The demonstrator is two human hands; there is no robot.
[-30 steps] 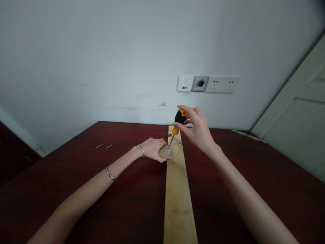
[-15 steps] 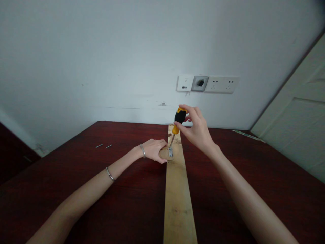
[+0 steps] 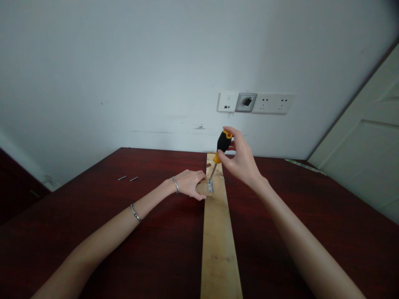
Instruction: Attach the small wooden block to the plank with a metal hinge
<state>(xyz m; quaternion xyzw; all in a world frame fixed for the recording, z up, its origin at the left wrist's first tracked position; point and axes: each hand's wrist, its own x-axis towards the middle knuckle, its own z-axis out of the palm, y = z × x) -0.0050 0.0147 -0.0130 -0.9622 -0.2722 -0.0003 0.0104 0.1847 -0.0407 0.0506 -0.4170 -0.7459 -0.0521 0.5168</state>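
Note:
My right hand (image 3: 241,155) grips a screwdriver (image 3: 223,142) by its black and yellow handle. The shaft slants down to the left, and its tip meets a small metal bracket (image 3: 210,187). Under the tip, any screw head is too small to make out. The bracket sits where a light wooden block (image 3: 202,189) meets a long wooden plank (image 3: 218,236). From the left, my left hand (image 3: 190,183) clasps that block between thumb and fingers, with fingertips at the plank's left edge.
Two screws (image 3: 122,177) lie on the dark red tabletop (image 3: 149,257), left of my left hand. At the far side a pale wall (image 3: 156,74) rises, with a row of sockets (image 3: 270,103) on it. A white door (image 3: 374,153) stands at the right.
The screwdriver handle has tilted slightly to the right along with my right hand, its tip staying at the bracket. The bracket appears a little further right. My left hand stays nearly still.

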